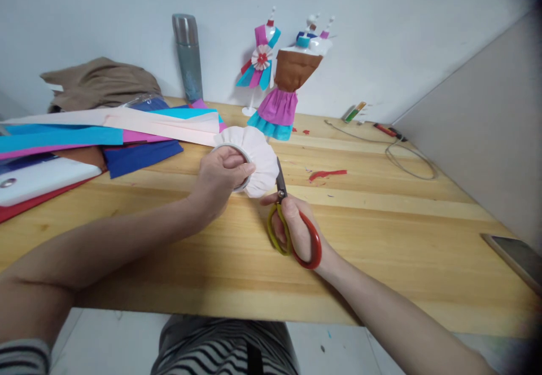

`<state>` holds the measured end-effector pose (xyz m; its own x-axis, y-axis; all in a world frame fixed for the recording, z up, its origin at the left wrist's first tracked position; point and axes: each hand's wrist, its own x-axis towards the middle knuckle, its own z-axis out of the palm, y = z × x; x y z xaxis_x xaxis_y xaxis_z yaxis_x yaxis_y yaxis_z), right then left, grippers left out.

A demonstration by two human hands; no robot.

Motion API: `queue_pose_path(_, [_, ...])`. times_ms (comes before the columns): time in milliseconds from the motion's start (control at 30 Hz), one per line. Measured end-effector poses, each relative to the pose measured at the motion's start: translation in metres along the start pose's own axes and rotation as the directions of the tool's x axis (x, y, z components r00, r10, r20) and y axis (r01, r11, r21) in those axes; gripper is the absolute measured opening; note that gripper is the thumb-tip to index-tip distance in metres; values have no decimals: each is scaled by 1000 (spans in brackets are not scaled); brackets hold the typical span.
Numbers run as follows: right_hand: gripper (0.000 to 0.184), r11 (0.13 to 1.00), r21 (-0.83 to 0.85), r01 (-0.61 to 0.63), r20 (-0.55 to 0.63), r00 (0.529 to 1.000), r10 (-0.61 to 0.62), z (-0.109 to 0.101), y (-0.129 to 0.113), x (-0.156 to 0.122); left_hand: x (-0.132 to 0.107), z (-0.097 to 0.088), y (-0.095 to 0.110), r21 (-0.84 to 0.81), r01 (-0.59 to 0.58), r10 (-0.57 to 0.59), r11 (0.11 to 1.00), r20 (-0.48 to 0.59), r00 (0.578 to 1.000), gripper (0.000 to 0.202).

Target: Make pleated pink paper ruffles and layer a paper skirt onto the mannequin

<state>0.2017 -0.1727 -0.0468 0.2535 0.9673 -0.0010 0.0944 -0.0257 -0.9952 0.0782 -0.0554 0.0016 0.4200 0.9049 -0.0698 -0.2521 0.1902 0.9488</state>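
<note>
The left hand (224, 174) is pinching the inner rim of a pale ruffled frill (263, 163), its fingers hiding part of that rim; the right hand (300, 229) is gripping scissors (282, 195) just beside the frill's outer edge, blade contact proving hard to tell.
</note>
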Motion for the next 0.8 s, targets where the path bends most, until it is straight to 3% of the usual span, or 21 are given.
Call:
queue_pose_path(100, [68,999,19,-40,-16,999,40,2,0,0,1,0,-2,-7,-7,7,1000,3,1000,31])
queue_pose_path(333, [61,1000,25,-8,-25,1000,8,-2,6,1,-2,1,5,-5,40,-40,999,4,999,30])
queue_pose_path(667, [54,991,8,135,-7,991,-135,-10,10,3,20,-6,-6,-142,105,-109,984,-26,994,14])
queue_pose_path(800, [49,990,2,140,32,990,-140,-7,5,2,18,-9,-8,-128,173,-165,977,66,984,19])
